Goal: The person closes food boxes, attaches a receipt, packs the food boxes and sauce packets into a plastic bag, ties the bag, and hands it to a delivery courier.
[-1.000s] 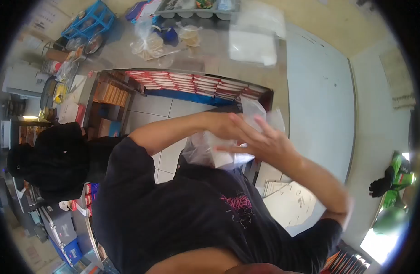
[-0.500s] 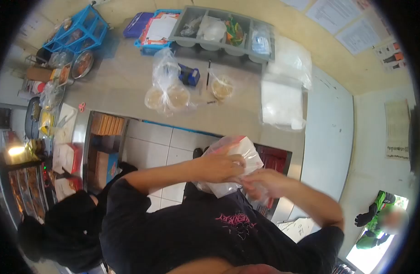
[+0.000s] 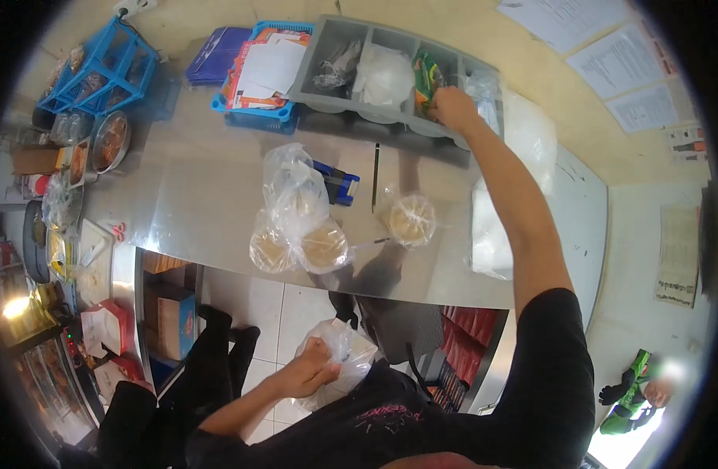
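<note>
A: So your left hand [image 3: 318, 366] is clamped on a plastic bag [image 3: 356, 370], well apart from the grey tray [image 3: 325, 98] and on your side of it?

B: Yep, and your right hand [image 3: 453, 109] is at that tray, by the green packet [image 3: 426, 72]. Can't tell if it's gripping anything tbh. Bagged round tubs [image 3: 324, 246] sit on the desk [image 3: 195, 191], your side of the tray.

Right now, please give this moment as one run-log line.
left hand: closed on plastic bag | right hand: at grey divided tray, beside green packet | bagged containers: on metal counter
</note>
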`<state>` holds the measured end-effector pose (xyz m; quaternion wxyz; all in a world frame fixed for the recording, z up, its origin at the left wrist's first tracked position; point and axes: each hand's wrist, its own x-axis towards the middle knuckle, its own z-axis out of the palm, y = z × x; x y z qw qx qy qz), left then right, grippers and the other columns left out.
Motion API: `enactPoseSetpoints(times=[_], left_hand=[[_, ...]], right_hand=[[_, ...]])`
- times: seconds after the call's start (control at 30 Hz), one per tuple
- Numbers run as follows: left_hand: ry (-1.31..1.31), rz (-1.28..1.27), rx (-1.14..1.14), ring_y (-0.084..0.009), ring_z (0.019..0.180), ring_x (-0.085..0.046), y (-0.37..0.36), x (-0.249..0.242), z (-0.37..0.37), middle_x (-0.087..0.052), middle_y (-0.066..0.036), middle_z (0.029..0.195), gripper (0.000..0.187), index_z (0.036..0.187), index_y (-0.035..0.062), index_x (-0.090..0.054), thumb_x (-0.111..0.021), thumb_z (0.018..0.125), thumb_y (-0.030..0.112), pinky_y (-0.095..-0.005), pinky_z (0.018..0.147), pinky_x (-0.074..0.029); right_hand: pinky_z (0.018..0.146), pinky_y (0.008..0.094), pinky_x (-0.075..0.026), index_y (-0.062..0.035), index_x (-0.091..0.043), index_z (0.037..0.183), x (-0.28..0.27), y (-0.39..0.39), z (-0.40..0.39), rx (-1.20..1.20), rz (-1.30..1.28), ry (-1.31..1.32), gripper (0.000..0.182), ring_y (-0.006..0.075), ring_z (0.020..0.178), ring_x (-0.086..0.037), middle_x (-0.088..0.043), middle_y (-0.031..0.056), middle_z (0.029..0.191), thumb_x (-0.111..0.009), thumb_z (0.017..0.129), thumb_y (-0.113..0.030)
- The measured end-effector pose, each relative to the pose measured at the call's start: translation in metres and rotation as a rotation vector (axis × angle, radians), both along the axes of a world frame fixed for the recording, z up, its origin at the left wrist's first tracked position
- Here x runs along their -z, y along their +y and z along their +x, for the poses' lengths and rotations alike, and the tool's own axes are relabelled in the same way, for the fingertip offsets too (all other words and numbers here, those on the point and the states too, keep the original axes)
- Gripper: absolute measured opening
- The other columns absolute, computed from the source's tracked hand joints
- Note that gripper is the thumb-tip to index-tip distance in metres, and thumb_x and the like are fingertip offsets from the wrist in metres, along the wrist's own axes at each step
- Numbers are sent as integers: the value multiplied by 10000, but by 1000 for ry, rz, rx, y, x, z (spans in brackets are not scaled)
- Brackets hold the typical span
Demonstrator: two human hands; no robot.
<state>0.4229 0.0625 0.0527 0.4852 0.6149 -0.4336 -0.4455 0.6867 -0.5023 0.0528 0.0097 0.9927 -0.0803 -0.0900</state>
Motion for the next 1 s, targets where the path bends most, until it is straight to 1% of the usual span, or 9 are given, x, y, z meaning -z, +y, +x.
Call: enactPoseSetpoints(times=[0.13, 0.23, 0.3, 0.43, 0.47, 0.53, 0.73, 0.87, 1.0], left_hand=[[87, 29, -85, -365, 904, -484, 5, -1, 9, -556, -167, 841, 365, 820, 67, -604, -467, 1082, 282, -487, 969, -310], [43, 12, -123, -368, 890, -492, 1, -4, 11, -571, -161, 830, 370, 816, 77, -614, -468, 1081, 290, -492, 976, -311], [112, 13, -78, -371, 877, -495, -4, -8, 15, -574, -159, 818, 375, 819, 80, -621, -464, 1082, 297, -497, 981, -311], [46, 3, 53, -383, 863, -508, -28, -9, 12, -578, -158, 788, 394, 824, 86, -625, -440, 1087, 313, -510, 1030, -301], [42, -4, 106, -383, 863, -508, -36, -12, 12, -578, -158, 788, 394, 824, 86, -625, -440, 1087, 313, -510, 1030, -301], [-134, -40, 188, -297, 846, -534, -58, -19, 12, -548, -116, 828, 402, 881, 56, -550, -363, 1116, 324, -428, 879, -430], [17, -82, 363, -246, 913, -540, -155, -52, -35, -580, -98, 889, 349, 920, 30, -577, -407, 1100, 276, -388, 901, -421], [-133, -178, 337, -370, 1017, -531, -237, -43, -134, -573, -186, 996, 258, 936, 6, -641, -513, 1045, 201, -469, 969, -376], [-98, -272, 395, -337, 974, -526, -322, -43, -277, -540, -168, 966, 238, 961, -38, -675, -562, 1042, 155, -436, 906, -406]], right_hand=[[841, 509, -590, -45, -746, 957, 30, 4, 10, 19, -137, -89, 195, 391, 957, -730, -749, 222, 966, -766, 809, -170], [752, 425, -603, -27, -747, 1029, 10, -13, -1, 72, 17, -154, 263, 314, 875, -754, -765, 179, 935, -785, 838, -204], [678, 295, -557, -7, -746, 1074, -10, -29, -16, 250, 844, -264, 285, 170, 773, -697, -752, 89, 913, -777, 910, -238], [678, 228, -490, -29, -705, 1176, -46, -35, -98, 517, 1641, -903, 275, 87, 740, -582, -684, 11, 926, -715, 1007, -246], [678, 228, -490, -29, -705, 1176, -57, -32, -131, 547, 1614, -953, 275, 87, 740, -582, -684, 11, 926, -715, 1007, -246], [689, 237, -514, -51, -656, 1245, -78, -19, -197, 578, 1817, -1201, 316, 93, 773, -613, -669, 7, 908, -709, 1013, -260], [862, 297, -536, -99, -655, 1208, -113, -13, -425, 712, 1773, -1590, 250, 121, 972, -648, -690, 9, 1080, -688, 1026, -267], [877, 296, -556, -44, -654, 1224, -104, 35, -610, 968, 1515, -1742, 246, 143, 977, -667, -698, 54, 1102, -676, 1029, -191], [910, 299, -593, 3, -672, 1202, -63, 90, -791, 1141, 1460, -1805, 207, 184, 970, -712, -716, 119, 1105, -662, 1021, -98]])
